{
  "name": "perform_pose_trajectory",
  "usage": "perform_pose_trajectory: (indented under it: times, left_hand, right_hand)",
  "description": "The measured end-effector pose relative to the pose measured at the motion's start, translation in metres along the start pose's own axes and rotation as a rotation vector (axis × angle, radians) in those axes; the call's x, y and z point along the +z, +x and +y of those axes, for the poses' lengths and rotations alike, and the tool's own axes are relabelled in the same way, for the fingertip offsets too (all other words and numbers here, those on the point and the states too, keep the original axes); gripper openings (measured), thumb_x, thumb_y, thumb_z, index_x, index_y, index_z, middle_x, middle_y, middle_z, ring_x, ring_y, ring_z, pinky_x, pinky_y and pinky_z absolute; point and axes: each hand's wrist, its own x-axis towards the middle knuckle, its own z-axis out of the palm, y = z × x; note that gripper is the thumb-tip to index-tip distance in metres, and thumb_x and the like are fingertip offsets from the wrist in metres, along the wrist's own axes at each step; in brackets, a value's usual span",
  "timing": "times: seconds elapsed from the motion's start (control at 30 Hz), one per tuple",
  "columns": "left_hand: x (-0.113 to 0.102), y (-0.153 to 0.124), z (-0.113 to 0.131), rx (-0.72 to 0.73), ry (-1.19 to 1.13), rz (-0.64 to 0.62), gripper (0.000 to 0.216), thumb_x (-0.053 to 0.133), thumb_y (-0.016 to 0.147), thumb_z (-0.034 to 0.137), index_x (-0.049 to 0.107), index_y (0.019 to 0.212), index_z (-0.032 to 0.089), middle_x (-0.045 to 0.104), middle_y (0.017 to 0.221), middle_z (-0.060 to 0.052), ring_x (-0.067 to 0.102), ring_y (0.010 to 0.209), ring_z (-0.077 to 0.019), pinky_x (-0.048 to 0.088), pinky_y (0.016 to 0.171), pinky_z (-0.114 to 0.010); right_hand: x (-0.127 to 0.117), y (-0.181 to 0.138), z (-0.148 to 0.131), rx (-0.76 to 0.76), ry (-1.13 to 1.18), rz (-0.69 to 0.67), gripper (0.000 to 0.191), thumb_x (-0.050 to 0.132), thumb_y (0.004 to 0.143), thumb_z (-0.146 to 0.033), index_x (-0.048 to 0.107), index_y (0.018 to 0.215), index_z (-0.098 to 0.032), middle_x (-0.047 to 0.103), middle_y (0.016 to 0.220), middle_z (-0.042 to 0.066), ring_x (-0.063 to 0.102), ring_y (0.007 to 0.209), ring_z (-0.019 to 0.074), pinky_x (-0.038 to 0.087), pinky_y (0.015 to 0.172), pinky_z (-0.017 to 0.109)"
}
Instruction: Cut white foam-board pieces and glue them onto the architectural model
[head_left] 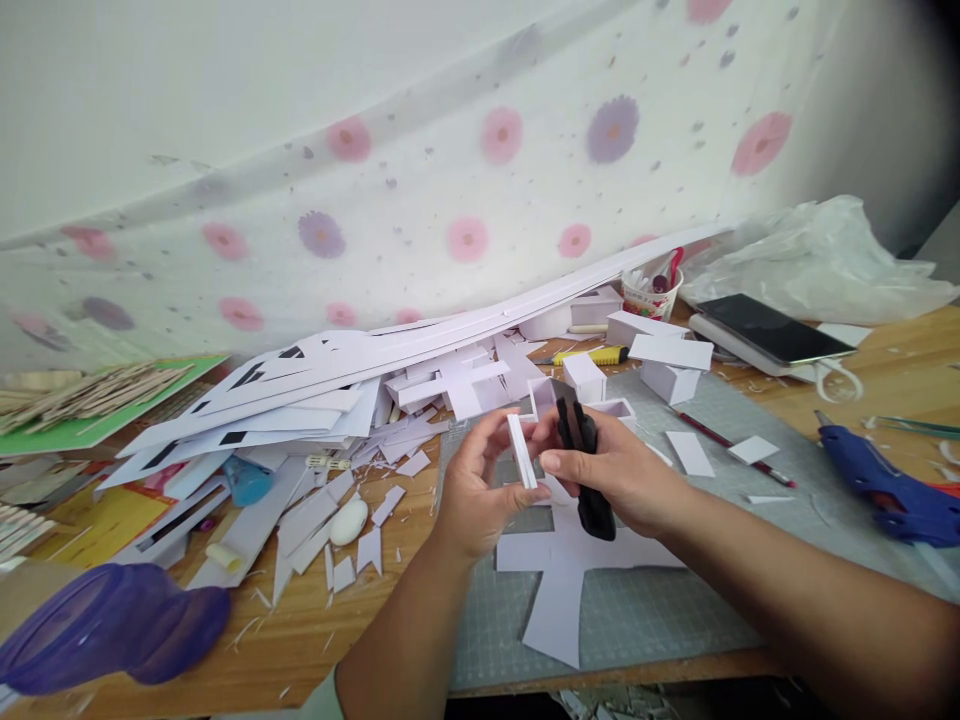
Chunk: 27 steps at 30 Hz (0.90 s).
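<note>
Both arms come up from the near edge of the worktop (900, 370) and meet in the middle, a little above the grey cutting mat (660, 610). The left hand (480, 490) is curled, and its thumb and fingers pinch a small white foam strip (521, 450) that stands almost upright. The right hand (615, 475) is closed around a black cutter (589, 470) (its top end pokes up past the fingers, right beside the strip). Under the hands a white cross-shaped cutout (562, 580) lies flat on the mat, with its long leg pointing at the near edge. Just behind the hands stand some small white boxes (600, 390). To the left, a big messy pile of white sheets and scraps (315, 420) spreads across the wood and comes close to the mat's left edge. On the right, a blue glue gun (885, 485) lies near the mat's right edge, well apart from the hands. The mat between the hands and the glue gun holds only a few small white bits and a red pencil (727, 445), so there is open room on that side.
</note>
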Motion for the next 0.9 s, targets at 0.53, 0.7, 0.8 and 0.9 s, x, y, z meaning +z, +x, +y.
perform_pose_trajectory:
  times: [0.53,0.7,0.8,0.9]
  left_hand:
    - [-0.002,0.000,0.013,-0.287,-0.171,-0.003,0.075,0.090,0.051,0.025,0.055,0.118,0.026,0.072,0.078,0.000,0.068,0.066,-0.0183,0.055,0.064,-0.033]
    - [-0.004,0.001,0.017,-0.296,-0.017,-0.019,0.071,0.087,0.053,0.021,0.056,0.116,0.024,0.065,0.064,0.004,0.060,0.057,-0.0134,0.049,0.057,-0.027]
    - [-0.006,0.001,0.018,-0.295,0.020,-0.036,0.068,0.087,0.053,0.022,0.057,0.114,0.024,0.064,0.065,0.004,0.061,0.059,-0.0146,0.049,0.058,-0.028]
    - [-0.005,0.001,0.018,-0.304,0.017,-0.056,0.067,0.087,0.053,0.022,0.057,0.113,0.023,0.065,0.065,0.003,0.060,0.059,-0.0143,0.049,0.058,-0.028]
  right_hand:
    - [-0.027,-0.008,-0.022,-0.370,-1.144,-0.120,0.039,0.038,0.095,-0.050,0.054,0.112,-0.019,0.065,0.096,0.010,0.059,0.082,0.0245,0.039,0.068,0.034]
    - [-0.027,-0.007,-0.021,-0.391,-1.368,-0.179,0.046,0.034,0.096,-0.052,0.060,0.107,-0.016,0.067,0.091,0.012,0.062,0.082,0.0269,0.038,0.067,0.034]
    - [-0.028,-0.006,-0.022,-0.406,-1.393,-0.222,0.045,0.035,0.096,-0.051,0.061,0.107,-0.016,0.067,0.087,0.010,0.061,0.078,0.0250,0.037,0.066,0.032]
    - [-0.029,-0.006,-0.022,-0.415,-1.401,-0.224,0.046,0.034,0.096,-0.051,0.062,0.104,-0.015,0.067,0.085,0.010,0.061,0.077,0.0247,0.036,0.065,0.032]
